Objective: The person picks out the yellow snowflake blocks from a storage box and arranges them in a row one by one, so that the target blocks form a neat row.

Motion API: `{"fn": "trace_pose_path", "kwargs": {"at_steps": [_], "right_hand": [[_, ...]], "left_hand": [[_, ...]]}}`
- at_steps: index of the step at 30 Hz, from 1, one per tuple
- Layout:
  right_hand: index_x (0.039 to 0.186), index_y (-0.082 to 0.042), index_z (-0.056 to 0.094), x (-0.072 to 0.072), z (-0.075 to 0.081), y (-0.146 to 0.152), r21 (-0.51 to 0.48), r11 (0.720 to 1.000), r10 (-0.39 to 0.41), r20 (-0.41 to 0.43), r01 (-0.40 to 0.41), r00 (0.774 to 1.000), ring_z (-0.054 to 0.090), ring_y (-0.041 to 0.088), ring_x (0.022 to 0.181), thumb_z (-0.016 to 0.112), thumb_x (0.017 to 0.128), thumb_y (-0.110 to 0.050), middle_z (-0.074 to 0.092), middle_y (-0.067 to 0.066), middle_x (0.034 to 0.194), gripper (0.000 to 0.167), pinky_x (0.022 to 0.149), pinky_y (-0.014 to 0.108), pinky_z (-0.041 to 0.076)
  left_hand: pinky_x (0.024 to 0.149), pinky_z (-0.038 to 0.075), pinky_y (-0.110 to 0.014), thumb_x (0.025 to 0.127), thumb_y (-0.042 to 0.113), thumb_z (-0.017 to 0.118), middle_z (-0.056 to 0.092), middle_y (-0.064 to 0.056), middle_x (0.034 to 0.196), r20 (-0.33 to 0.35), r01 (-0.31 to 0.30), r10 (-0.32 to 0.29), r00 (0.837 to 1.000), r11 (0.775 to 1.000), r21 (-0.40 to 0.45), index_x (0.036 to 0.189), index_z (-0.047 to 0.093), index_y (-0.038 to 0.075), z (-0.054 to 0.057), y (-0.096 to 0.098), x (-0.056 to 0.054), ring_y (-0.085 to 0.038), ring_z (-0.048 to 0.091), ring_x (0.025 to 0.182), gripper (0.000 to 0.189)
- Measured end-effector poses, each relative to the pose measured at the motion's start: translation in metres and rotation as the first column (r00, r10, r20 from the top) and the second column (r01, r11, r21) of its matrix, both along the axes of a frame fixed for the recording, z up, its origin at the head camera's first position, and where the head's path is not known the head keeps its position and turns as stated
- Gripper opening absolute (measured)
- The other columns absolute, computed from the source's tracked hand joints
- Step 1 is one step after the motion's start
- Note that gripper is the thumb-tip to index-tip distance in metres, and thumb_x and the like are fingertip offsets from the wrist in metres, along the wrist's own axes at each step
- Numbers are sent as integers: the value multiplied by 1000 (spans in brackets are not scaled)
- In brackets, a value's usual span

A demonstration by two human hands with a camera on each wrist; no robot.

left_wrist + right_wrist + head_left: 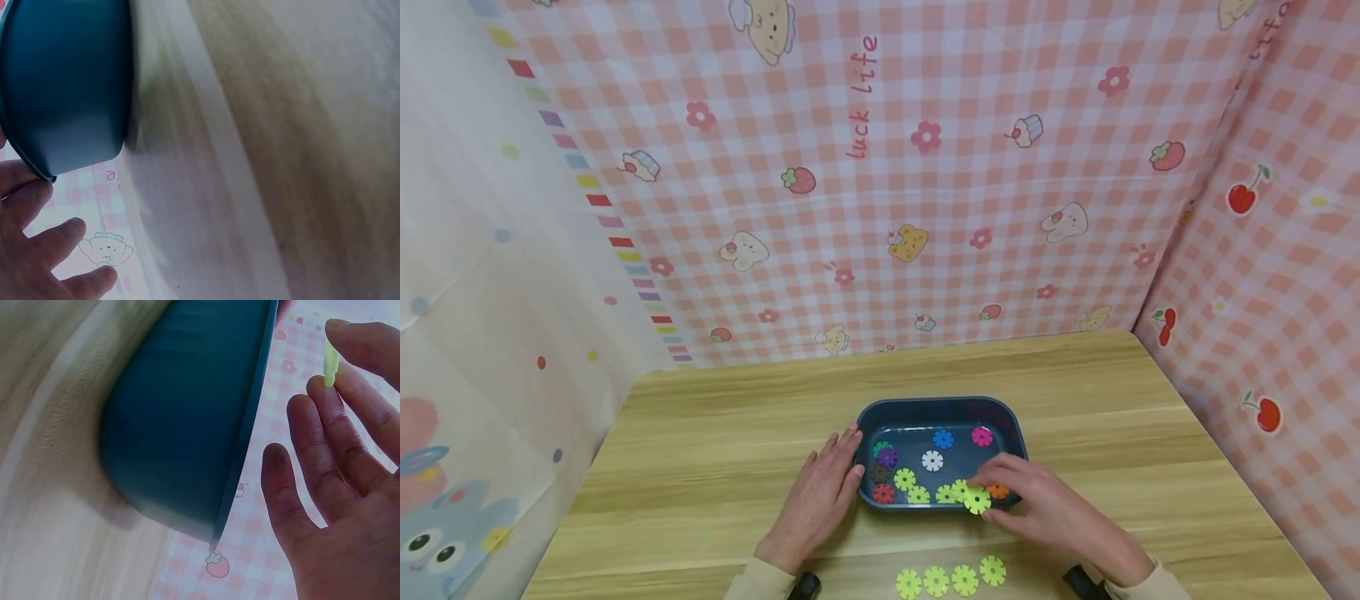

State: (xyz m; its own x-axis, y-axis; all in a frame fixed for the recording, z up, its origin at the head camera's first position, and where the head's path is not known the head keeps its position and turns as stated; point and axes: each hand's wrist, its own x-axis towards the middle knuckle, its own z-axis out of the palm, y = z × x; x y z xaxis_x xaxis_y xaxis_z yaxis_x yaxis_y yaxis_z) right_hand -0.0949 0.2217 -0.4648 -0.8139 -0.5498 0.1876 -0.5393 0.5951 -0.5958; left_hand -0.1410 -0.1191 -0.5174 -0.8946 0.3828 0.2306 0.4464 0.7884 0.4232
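A dark blue tray point(942, 412) holds small notched plastic discs. My left hand point(822, 487) rests against its left side, fingers extended and thumb at the rim; in the left wrist view the fingers point(59, 240) spread beside the rim. Over the tray's front right corner, my right hand point(1037, 492) pinches a yellow-green notched disc point(977, 500) between thumb and fingers. That disc point(330, 362) shows edge-on in the right wrist view, above the rim. More yellow-green discs point(905, 478) lie along the front inside the tray.
Also in the tray are a white disc point(932, 461), a blue disc point(943, 439), a pink disc point(981, 437), a red disc point(883, 494) and an orange disc point(997, 492). Several yellow-green discs point(936, 582) stand in a row on the wooden table point(715, 450) before the tray.
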Motion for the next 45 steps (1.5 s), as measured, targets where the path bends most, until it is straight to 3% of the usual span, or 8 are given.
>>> {"fn": "trace_pose_path", "kwargs": {"at_steps": [6, 9, 15, 23, 33, 45], "right_hand": [[120, -28, 74, 7, 0, 7, 37, 999, -38, 31, 36, 999, 62, 13, 104, 81, 92, -20, 63, -14, 117, 30, 88, 35, 57], [119, -28, 74, 11, -2, 9, 27, 999, -38, 25, 37, 999, 62, 11, 105, 81, 91, -18, 63, -14, 117, 31, 89, 34, 57], [119, -29, 74, 17, -2, 14, 10, 999, -49, 95, 49, 994, 60, 9, 103, 81, 92, -22, 63, -12, 118, 29, 90, 32, 58], [120, -29, 73, 25, -6, 20, 14, 998, -59, 104, 58, 993, 62, 10, 105, 81, 91, -19, 63, -15, 119, 31, 92, 30, 58], [124, -29, 71, 33, -9, 32, 2, 999, -38, 254, 39, 966, 59, 13, 106, 75, 96, -34, 61, -14, 121, 29, 91, 28, 57], [127, -22, 70, 36, -20, 43, -34, 999, 26, 316, -16, 948, 57, 5, 105, 73, 98, -33, 62, -13, 123, 31, 91, 26, 56]], "left_hand": [[114, 35, -68, 110, 28, 50, 43, -9, 162, 2, -9, 9, 1000, 1000, -9, 154, 48, 5, 0, 1, 0, -38, 41, 147, 49], [113, 35, -67, 111, 28, 49, 43, -9, 162, -5, -12, 12, 1000, 1000, -14, 154, 49, 5, 0, 2, 0, -38, 42, 146, 49], [113, 36, -67, 111, 26, 49, 43, -9, 162, -7, -17, 17, 1000, 1000, -13, 154, 48, 5, -1, 3, 1, -37, 43, 146, 48], [113, 36, -67, 111, 26, 48, 42, -8, 163, 3, -23, 23, 1000, 1000, -15, 155, 47, 6, -1, 3, 2, -37, 42, 147, 49], [113, 36, -68, 110, 26, 50, 42, -8, 163, -1, -24, 24, 1000, 1000, -7, 155, 48, 5, -2, 3, 1, -37, 42, 147, 49], [113, 36, -67, 110, 26, 50, 43, -8, 162, 0, -29, 29, 1000, 1000, -2, 155, 48, 6, -2, 3, 2, -36, 42, 147, 49]]}}
